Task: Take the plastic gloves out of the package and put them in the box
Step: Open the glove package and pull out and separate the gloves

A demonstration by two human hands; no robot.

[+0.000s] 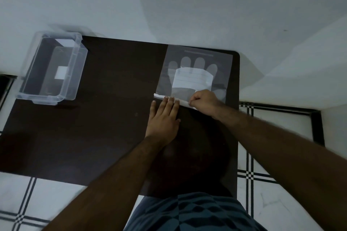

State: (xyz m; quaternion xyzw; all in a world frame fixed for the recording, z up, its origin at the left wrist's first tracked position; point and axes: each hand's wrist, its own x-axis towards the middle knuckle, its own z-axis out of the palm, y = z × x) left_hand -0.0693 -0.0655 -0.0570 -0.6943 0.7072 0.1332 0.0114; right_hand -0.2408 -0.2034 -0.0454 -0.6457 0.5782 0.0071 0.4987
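A flat clear package (195, 73) lies at the far right of the dark table (93, 127). Translucent plastic gloves (193, 62) and a white label show through it. Its near edge ends in a white flap (159, 96). My left hand (164, 118) lies flat on the table, fingers spread, with its fingertips pressing on that flap. My right hand (203, 102) is closed, pinching the flap's right part between thumb and fingers. The clear plastic box (52, 69) stands open at the table's far left corner, apart from both hands.
White walls rise behind the table and to the right. White floor tiles with black lines (249, 176) surround the table. The box juts slightly past the table's left edge. Bare dark tabletop lies between box and package.
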